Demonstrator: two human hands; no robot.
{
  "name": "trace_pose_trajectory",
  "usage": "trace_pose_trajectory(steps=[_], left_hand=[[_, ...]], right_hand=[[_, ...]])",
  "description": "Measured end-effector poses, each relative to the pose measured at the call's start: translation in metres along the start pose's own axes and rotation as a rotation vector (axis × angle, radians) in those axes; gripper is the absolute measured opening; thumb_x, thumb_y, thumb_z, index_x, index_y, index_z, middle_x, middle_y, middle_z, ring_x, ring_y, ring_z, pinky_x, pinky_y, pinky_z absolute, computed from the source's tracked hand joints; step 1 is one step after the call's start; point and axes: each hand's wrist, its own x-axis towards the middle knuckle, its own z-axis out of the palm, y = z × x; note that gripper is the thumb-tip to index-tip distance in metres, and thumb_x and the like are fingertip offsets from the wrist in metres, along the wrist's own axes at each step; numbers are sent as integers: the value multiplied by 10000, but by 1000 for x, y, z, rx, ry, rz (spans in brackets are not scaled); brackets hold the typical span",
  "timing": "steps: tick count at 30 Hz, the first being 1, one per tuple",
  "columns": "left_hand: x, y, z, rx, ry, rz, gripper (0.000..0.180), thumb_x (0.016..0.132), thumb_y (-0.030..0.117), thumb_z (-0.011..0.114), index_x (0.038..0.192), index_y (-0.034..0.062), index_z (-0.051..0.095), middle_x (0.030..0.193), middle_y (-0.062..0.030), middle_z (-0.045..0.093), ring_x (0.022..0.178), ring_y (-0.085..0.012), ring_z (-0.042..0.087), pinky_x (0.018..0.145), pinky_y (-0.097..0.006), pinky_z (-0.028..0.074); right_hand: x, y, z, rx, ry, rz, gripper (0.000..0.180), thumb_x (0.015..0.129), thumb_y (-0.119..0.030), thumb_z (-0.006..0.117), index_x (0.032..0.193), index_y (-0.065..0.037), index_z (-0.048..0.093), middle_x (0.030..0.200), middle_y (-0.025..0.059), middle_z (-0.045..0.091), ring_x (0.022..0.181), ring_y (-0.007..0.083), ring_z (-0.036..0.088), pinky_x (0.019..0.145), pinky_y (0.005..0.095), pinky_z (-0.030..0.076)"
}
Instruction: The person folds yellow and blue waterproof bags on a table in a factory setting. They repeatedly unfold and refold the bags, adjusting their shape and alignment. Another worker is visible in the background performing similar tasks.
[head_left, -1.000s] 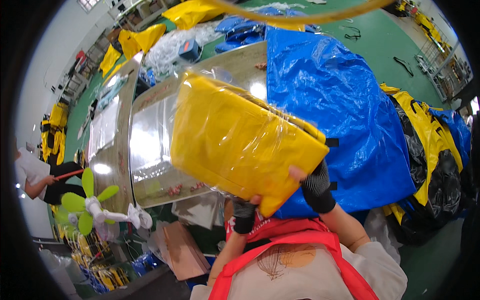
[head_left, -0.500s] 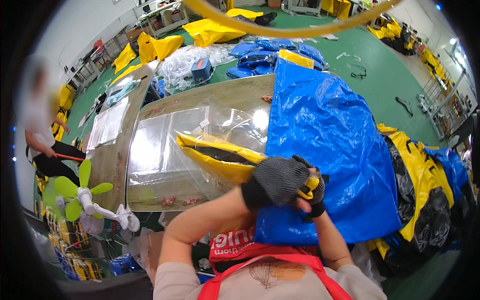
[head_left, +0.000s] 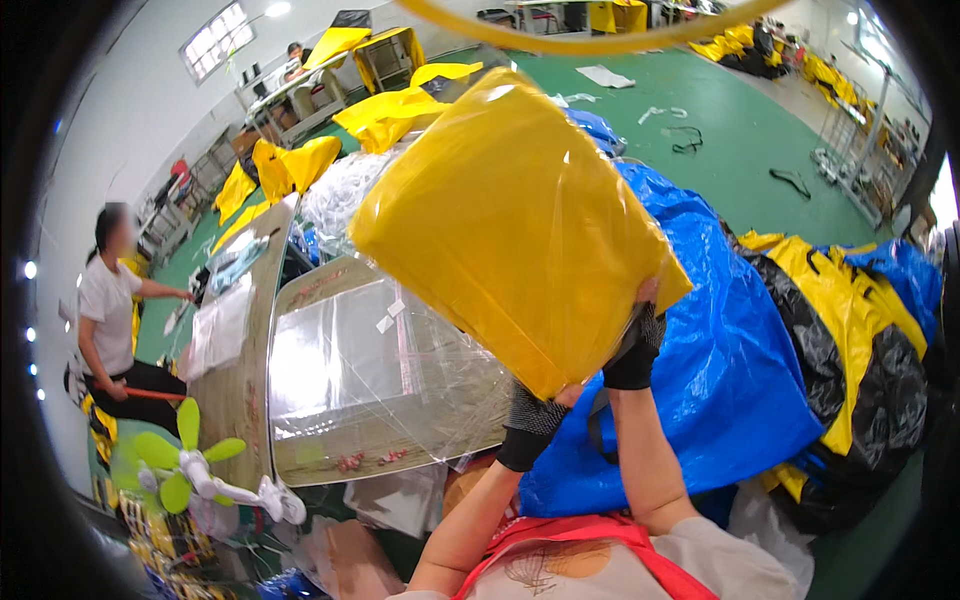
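Note:
Raised above the table is a flat, folded yellow sheet [head_left: 510, 220], glossy as if inside a clear plastic bag. Its near edge is gripped by both hands, which wear dark gloves with bare fingertips. My left hand [head_left: 545, 415] pinches the lower corner, partly hidden beneath the sheet. My right hand [head_left: 642, 335] holds the right side, its thumb on the front and the other fingers hidden behind. Clear plastic bags [head_left: 350, 345] lie on the table to the left. Under and beside my right forearm spreads a large blue plastic sheet [head_left: 720, 370].
A small fan with green blades [head_left: 190, 455] is at the table's near left. Yellow and black material [head_left: 830, 350] is heaped on the right. At the far left a person [head_left: 110, 310] stands by a second table [head_left: 255, 300]. White strips [head_left: 340, 195] lie piled beyond the tables.
The yellow sheet has been lifted and turned up, its broad face now showing. My hands have moved apart along its edge. The view has shifted, and the person at left shows more fully.

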Motion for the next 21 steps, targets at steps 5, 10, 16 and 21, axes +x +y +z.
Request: trace_pose_trajectory(steps=[5,10,16,21], left_hand=[[-26,87,-11,782,-695,100,418,802,433,690,999,65,677,941,-126,681,848,-319,652,771,-381,512],[77,200,-43,1219,43,1018,874,711,462,763,1380,62,368,1236,-214,537,1143,-424,512,1015,-495,364],[88,179,-93,1092,-26,652,507,660,258,819,1071,50,608,975,-103,667,908,-286,647,822,-374,504],[85,130,-101,876,89,500,800,620,404,862,1205,-1,497,1121,-138,606,999,-259,614,869,-358,489]], right_hand=[[32,-22,11,-351,-124,-381,430,852,-164,695,1210,-26,501,1089,78,617,938,179,616,831,311,508],[22,-82,50,-1055,-887,-857,623,615,-269,864,1113,-85,538,958,122,624,879,294,624,802,392,498],[18,-105,33,-1231,-452,-864,929,663,-430,826,1358,8,392,1325,224,461,1180,352,493,992,414,412],[33,-86,28,-377,-395,245,440,896,-247,602,1240,19,529,1119,103,608,1036,170,567,886,291,461]])
